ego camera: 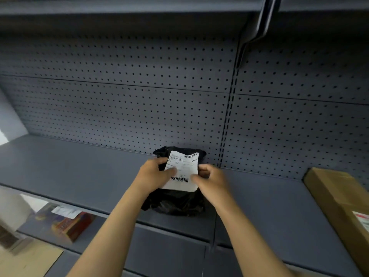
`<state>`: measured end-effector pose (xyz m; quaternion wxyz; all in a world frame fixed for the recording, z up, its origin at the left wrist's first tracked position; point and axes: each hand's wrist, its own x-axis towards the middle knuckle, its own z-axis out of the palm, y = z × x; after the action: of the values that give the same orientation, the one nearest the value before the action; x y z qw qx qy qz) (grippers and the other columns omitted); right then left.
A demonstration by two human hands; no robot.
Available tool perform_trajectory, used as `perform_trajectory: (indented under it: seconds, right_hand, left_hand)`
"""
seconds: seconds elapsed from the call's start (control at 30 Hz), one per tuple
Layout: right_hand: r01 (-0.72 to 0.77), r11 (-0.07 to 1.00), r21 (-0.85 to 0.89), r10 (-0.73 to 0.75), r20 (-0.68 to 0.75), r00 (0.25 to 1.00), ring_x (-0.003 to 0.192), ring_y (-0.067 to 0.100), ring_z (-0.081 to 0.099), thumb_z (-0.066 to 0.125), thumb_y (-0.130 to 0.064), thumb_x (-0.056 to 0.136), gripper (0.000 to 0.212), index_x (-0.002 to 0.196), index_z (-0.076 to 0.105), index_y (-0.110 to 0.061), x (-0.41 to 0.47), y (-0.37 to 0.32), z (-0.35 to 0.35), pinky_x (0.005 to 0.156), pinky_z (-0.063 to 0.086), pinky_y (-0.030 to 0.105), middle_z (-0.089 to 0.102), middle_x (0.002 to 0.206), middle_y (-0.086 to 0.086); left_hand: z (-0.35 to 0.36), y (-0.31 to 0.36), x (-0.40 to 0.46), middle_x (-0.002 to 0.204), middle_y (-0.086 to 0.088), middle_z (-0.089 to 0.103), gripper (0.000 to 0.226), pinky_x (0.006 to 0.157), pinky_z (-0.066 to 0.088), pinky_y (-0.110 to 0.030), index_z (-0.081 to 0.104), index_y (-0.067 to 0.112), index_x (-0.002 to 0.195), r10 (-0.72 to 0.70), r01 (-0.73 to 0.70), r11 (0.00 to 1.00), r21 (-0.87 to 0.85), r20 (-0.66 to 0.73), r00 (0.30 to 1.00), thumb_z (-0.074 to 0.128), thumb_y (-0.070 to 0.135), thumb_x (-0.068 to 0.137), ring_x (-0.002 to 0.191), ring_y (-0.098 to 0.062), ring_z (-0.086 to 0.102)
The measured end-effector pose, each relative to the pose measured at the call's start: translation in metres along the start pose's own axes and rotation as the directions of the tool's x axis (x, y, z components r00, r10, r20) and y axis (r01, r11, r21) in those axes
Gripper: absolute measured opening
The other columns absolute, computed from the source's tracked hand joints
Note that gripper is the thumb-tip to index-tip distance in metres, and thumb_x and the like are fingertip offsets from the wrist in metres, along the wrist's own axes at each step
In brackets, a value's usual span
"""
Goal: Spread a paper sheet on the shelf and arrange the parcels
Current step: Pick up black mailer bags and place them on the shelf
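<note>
Two hands hold one black parcel [175,200] at the middle of the grey shelf [79,172]. Left hand [153,173] grips the parcel's left edge, thumb lying across the white label [182,170]. Right hand [209,178] closes on the parcel's right edge, thumb on the label's lower right corner. The parcel is a soft black plastic bag; its bottom looks to rest on the shelf, its top leans toward the pegboard back wall [139,92] just behind it. The label faces the camera, barcodes near its top and bottom, text too blurred to read.

Well right of the black parcel, a long brown cardboard box [339,196] lies on the same shelf, with a white sticker on its near end, partly cut by the frame edge. Below and left of the black parcel, on a lower shelf, sits a colourful box [69,224] with a white slip on top, blurred. A slotted upright post [227,120] runs up the back wall just right of the black parcel.
</note>
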<state>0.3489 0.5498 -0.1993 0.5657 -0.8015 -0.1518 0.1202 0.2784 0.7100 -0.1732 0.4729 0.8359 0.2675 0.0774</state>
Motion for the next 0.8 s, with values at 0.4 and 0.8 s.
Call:
perform_trajectory:
  seconds: [0.4, 0.8]
  right_hand:
    - [0.004, 0.997, -0.077, -0.01, -0.081, 0.997, 0.08, -0.006, 0.053, 0.06, -0.031, 0.093, 0.038, 0.131, 0.057, -0.026, 0.005, 0.008, -0.037, 0.067, 0.039, 0.016, 0.062, 0.092, -0.019]
    - [-0.012, 0.997, -0.075, -0.016, -0.362, 0.932, 0.094, 0.003, 0.06, 0.06, -0.022, 0.093, 0.048, 0.14, 0.051, -0.027, -0.018, 0.032, -0.199, 0.085, 0.045, 0.02, 0.068, 0.11, -0.013]
  left_hand:
    - [0.035, 0.027, -0.001, 0.148, -0.008, 0.047, 0.063, 0.106, 0.039, -0.044, 0.047, 0.025, 0.15, 0.248, -0.125, 0.901, 0.416, -0.259, 0.934, 0.067, 0.04, 0.093, 0.137, -0.035, 0.037]
    - [0.196, 0.134, -0.036, 0.138, 0.009, 0.059, 0.034, 0.072, 0.038, -0.004, 0.061, 0.03, 0.136, 0.333, -0.325, 0.914, -0.244, -0.01, 0.943, 0.057, 0.031, 0.102, 0.09, 0.013, 0.054]
